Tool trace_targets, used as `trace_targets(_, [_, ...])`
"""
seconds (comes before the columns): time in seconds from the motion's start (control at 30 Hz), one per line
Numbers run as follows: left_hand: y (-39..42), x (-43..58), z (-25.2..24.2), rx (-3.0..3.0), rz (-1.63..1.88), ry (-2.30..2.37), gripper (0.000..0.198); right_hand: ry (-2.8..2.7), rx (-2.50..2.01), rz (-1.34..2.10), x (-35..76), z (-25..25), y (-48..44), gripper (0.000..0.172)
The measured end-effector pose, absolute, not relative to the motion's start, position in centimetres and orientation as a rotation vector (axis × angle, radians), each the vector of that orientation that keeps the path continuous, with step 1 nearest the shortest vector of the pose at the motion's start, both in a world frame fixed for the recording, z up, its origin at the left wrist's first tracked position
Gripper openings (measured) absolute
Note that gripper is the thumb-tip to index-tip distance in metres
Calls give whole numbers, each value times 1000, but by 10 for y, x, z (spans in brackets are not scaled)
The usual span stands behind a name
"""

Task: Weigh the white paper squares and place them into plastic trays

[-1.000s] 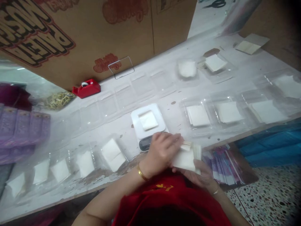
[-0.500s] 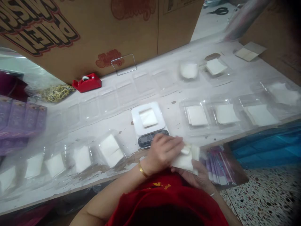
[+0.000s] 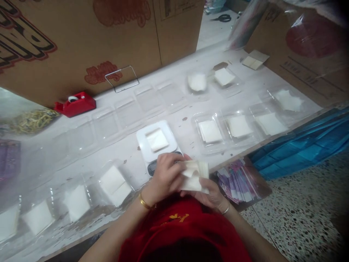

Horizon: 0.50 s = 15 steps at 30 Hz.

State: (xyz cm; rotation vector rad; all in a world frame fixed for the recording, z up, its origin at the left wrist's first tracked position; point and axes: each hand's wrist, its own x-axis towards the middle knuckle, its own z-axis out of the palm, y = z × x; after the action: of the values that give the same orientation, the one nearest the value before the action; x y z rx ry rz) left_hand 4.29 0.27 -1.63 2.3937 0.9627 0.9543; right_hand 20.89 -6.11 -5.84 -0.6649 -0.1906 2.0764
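A stack of thin cream-white square sheets (image 3: 192, 182) is held low in front of my red shirt. My right hand (image 3: 211, 194) supports it from below and the right, thumb on top. From the left, my left hand (image 3: 167, 174), with a gold bangle at its wrist, has its curled fingers on the upper sheets; its fingertips are partly hidden. Just beyond the hands stands a white digital scale (image 3: 141, 140), its display partly covered by my left hand. Another small pile of white sheets (image 3: 157, 139) lies on the scale's platform.
Clear plastic trays with white sheet piles (image 3: 210, 131) stand right and left of the scale. Behind it runs a row of clear trays (image 3: 124, 112). A red tape dispenser (image 3: 77, 104) and wire frame sit by a large cardboard box (image 3: 131, 43). Purple packets (image 3: 237, 182) lie below the table edge.
The view has swung right, so the table things sit further left. My left hand has moved over the stack, its fingers more curled; my right hand still holds the stack.
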Motion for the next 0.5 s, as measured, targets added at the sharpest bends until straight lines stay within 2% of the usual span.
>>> trace_targets(0.1, [12, 34, -9, 2293, 871, 914, 18, -226, -644, 2107, 207, -65, -61, 43])
trace_targets(0.2, [36, 14, -2, 2129, 784, 984, 15, -252, -617, 2119, 206, -66, -58, 43])
trace_targets(0.33, [85, -15, -1, 2021, 656, 1217, 4, -244, -574, 2100, 206, -59, -51, 65])
trace_targets(0.4, [105, -25, -6, 2022, 573, 1298, 6, -248, -555, 2106, 208, -55, -49, 76])
trace_targets(0.5, [119, -31, -15, 2149, 481, 1381, 11, -266, -539, 2109, 211, -49, -48, 84])
